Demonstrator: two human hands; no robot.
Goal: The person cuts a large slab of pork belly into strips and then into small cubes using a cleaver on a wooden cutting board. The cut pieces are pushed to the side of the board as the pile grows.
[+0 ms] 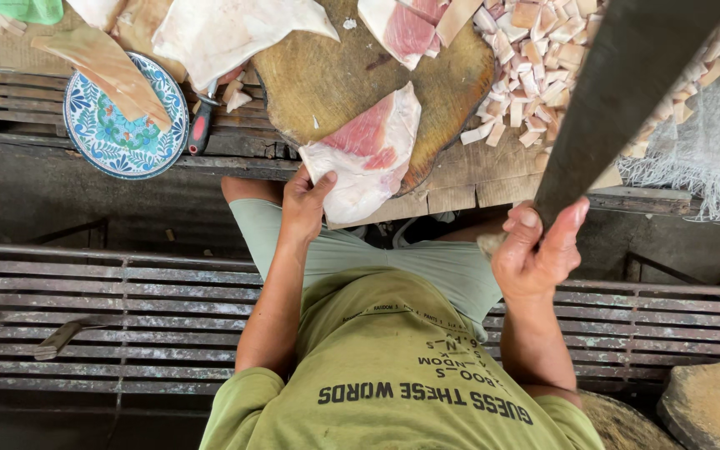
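Left hand (303, 202) pinches the near edge of a raw pork slab (366, 154) on the round wooden chopping block (318, 79); right hand (535, 250) fingers wrap closed around a raised cleaver (627, 92).

Near the worktop's left edge sits a blue floral plate (118, 137) with a tan strip of skin (106, 67) across it. Beside it lies a red-handled tool (202, 125). Cut cubes of fat (535, 58) heap toward the right, by a frayed grey cloth (706, 146).
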